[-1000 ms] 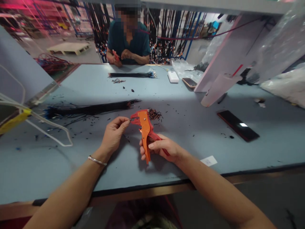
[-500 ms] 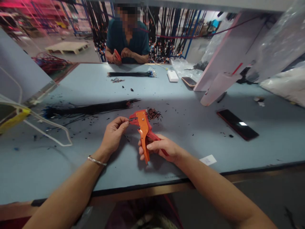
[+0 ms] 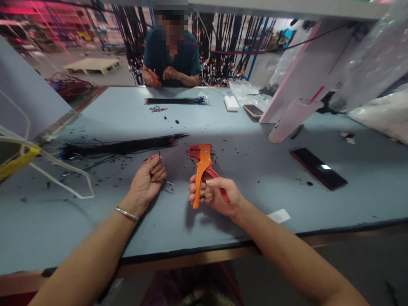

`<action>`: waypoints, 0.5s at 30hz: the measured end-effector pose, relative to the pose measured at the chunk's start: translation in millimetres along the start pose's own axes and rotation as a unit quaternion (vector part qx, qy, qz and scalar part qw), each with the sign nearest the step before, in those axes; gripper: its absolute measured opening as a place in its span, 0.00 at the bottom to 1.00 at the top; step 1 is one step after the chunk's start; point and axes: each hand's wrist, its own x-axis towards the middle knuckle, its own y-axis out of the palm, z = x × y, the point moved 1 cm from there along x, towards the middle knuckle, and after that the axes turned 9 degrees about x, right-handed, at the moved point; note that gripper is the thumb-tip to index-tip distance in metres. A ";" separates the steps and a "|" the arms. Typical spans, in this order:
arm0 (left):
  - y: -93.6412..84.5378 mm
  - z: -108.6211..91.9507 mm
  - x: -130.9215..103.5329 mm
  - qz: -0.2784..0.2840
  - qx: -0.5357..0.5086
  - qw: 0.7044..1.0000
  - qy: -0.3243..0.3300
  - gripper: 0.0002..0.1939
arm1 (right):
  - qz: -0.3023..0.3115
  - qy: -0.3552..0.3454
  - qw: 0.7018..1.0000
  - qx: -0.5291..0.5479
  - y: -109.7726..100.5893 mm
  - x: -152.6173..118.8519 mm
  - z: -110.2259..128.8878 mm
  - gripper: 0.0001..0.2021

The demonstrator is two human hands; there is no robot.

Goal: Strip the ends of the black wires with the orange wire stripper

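My right hand (image 3: 216,193) is wrapped round the handles of an orange and red wire stripper (image 3: 204,163), whose red jaws point left. A thin black wire (image 3: 160,154) is pinched in my left hand (image 3: 149,176), its short dark tip poking up past thumb and finger. Most of the wire is hidden in the palm. A blue and silvery end shows beside the fingers, on the right. The stripper's jaws and my left hand are apart. Behind the stripper's head, a little pile of short wire offcuts (image 3: 213,156) is partly covered.
A bundle of black wires (image 3: 127,146) lies beyond my left hand, with scraps around it. A phone (image 3: 318,168) and white label (image 3: 279,216) lie right. Across the table, a person (image 3: 172,55) holds a red tool behind another wire bundle (image 3: 175,100). A cup (image 3: 295,117) leans by the post.
The stripper has moved right and up, away from my left hand. My left hand has drawn back left and turned, and the wire's tip has left the jaws.
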 end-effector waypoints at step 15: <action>8.4 9.2 -9.6 0.025 0.206 0.975 0.082 0.08 | 0.074 0.000 0.989 -0.131 10.8 -11.2 -7.5 0.14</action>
